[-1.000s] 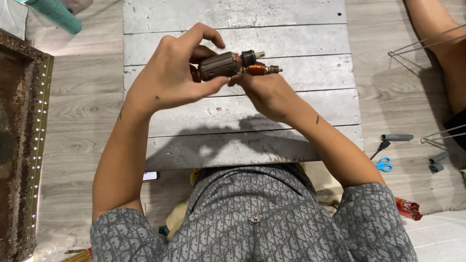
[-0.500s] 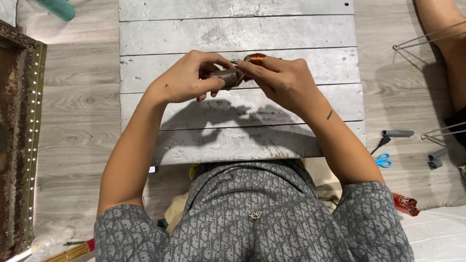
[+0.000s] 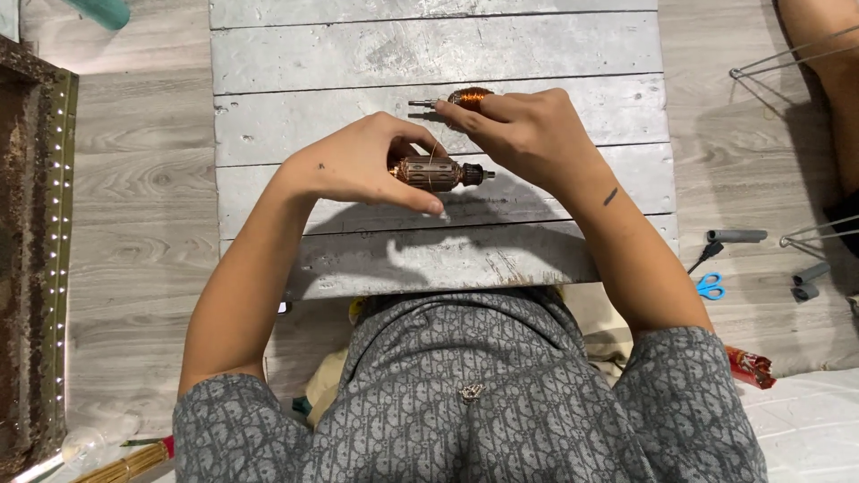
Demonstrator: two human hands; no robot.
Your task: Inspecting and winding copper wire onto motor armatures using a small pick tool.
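My left hand point(image 3: 362, 165) grips a small motor armature point(image 3: 434, 173), a brown-and-grey cylinder with a dark shaft end pointing right, held just above the grey plank table point(image 3: 555, 54). My right hand point(image 3: 528, 134) pinches a spool of copper wire point(image 3: 467, 97) on a thin metal pin, a little beyond the armature. A fine strand of wire seems to run between spool and armature. Both forearms reach forward from my grey patterned shirt.
The plank table stands on a light wood floor. Blue-handled scissors point(image 3: 710, 285) and grey tube pieces point(image 3: 736, 236) lie at the right, near wire legs point(image 3: 787, 54). Another person's limb point(image 3: 828, 80) is at top right. An ornate frame point(image 3: 45, 250) runs along the left.
The hands have dropped lower and come apart. The spool, earlier pressed against the armature, is now held apart in my right hand while my left keeps the armature.
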